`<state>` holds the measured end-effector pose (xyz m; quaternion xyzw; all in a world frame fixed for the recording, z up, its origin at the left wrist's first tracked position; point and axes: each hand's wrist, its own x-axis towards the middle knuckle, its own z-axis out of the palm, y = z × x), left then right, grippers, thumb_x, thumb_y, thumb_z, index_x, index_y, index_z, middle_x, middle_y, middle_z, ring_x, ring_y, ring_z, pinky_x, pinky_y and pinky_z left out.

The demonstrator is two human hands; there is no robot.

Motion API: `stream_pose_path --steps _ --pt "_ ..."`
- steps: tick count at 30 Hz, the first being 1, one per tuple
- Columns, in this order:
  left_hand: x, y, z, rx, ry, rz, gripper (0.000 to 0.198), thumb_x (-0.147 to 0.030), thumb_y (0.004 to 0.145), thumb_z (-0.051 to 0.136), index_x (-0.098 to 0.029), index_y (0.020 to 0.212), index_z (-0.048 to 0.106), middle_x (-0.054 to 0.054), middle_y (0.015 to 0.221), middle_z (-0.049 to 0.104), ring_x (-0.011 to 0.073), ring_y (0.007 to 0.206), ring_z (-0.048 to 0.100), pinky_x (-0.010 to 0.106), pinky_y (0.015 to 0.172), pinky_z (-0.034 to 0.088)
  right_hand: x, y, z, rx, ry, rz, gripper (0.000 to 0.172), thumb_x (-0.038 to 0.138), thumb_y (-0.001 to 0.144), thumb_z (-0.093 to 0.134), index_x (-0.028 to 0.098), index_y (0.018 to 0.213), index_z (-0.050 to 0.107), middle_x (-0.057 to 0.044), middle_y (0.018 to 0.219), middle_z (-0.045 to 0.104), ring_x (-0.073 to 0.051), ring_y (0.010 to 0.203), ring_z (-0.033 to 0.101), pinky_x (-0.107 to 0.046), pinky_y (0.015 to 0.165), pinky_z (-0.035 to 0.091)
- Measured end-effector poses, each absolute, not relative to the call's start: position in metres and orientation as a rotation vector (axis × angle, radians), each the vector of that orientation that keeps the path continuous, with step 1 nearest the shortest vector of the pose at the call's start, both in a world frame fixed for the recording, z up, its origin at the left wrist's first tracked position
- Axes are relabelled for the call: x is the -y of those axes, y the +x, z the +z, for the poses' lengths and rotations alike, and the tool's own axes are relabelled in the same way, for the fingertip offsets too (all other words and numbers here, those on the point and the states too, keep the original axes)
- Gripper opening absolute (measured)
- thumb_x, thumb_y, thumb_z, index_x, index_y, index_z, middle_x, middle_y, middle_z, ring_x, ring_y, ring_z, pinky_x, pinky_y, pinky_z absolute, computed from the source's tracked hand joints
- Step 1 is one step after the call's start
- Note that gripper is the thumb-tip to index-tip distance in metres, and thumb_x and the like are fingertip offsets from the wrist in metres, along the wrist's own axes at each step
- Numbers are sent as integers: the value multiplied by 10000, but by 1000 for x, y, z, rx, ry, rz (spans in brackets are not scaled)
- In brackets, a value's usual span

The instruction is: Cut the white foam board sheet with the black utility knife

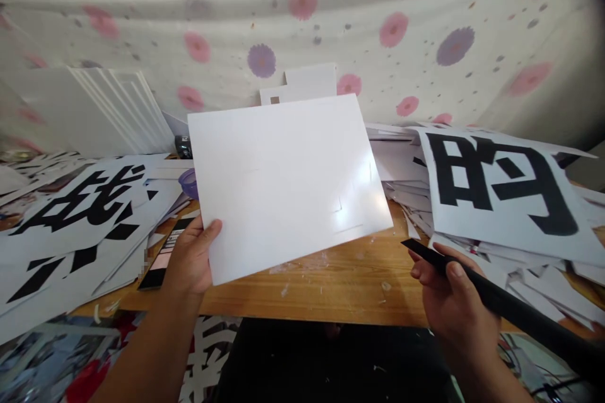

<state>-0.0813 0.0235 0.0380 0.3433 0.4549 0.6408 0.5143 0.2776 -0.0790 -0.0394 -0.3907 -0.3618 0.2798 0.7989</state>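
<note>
— Containers? Purple bowl (188, 182) behind the white sheet (283, 182), contents hidden.

— Sheet where? Held tilted above the wooden tabletop (331, 286), bottom-left corner pinched in left hand (191, 258), thumb on front (fingers closed on it).

— Rt hand (449, 302)? Wrapped round black stick (496, 302), near sheet's lower-right corner, not touching.

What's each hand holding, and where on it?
Left hand pinches the white sheet at its lower-left corner. Right hand grips the black strip near its front end.

One white board (283, 182), one black strip (501, 305), two hands — left (191, 258), right (451, 302)
</note>
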Motion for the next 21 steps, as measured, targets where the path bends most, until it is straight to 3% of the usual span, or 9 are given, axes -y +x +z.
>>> stream_pose_path --steps 10,15,18,21 --pt "-26 -67 39 -1051 831 1602 503 -324 504 920 -190 949 727 66 897 772 304 933 718 384 794 602 86 270 -35 786 -921 603 246 320 831 660 210 1048 693 12 580 612 -178 565 571 -342 632 443" --pt "-21 -57 29 -1075 834 1560 467 -348 564 901 -182 954 706 52 860 764 284 892 718 382 797 577 86 274 -34 806 -912 600 257 314 830 666 240 1072 712 14 598 611 -188 597 576 -382 708 474" --pt "-19 -47 18 -1077 857 1541 471 -396 601 884 -174 971 696 47 829 754 263 820 714 371 759 564 84 288 -29 881 -925 609 291 403 798 690 251 1038 752 -56 852 695 -265 882 650 -479 886 495" --pt "-21 -39 9 -1065 900 1546 434 -438 662 849 -168 959 685 40 812 741 230 770 696 340 732 543 83 310 -18 923 -1022 687 304 499 768 713 266 945 791 -94 1369 579 -390 1317 467 -544 975 469"
